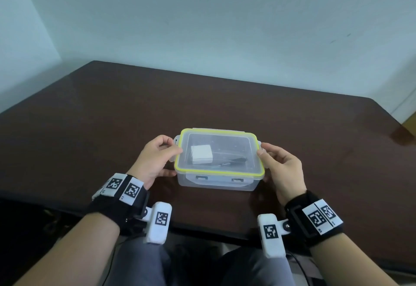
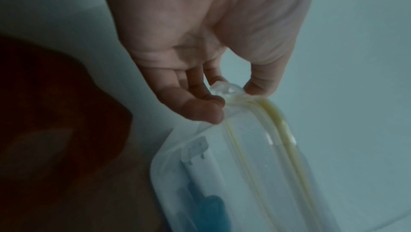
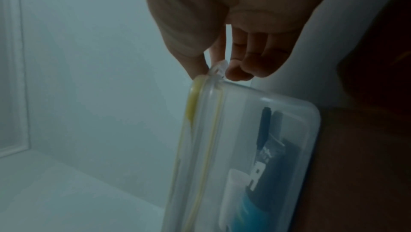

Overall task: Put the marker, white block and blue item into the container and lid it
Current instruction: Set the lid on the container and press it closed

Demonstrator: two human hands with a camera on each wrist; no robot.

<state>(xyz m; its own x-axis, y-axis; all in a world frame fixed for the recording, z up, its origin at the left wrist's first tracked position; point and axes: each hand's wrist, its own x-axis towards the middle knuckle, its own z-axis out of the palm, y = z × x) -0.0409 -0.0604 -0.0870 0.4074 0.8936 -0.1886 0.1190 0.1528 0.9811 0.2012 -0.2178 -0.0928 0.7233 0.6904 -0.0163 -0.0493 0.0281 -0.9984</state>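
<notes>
A clear plastic container [image 1: 216, 184] stands on the dark brown table [image 1: 315, 139], with its yellow-rimmed lid [image 1: 225, 132] lying on top. Through the lid I see the white block [image 1: 202, 154] and the black marker [image 1: 234, 160]. In the right wrist view the marker [image 3: 265, 126], white block [image 3: 238, 179] and blue item [image 3: 253, 213] lie inside. My left hand [image 1: 157, 157] pinches the lid's left side clip [image 2: 224, 89] between thumb and fingers. My right hand [image 1: 281, 166] pinches the right side clip [image 3: 220, 68] the same way.
The table reaches to a pale wall at the back, and its near edge runs just behind my wrists. A doorway edge and strip of floor show at the far right [image 1: 405, 110].
</notes>
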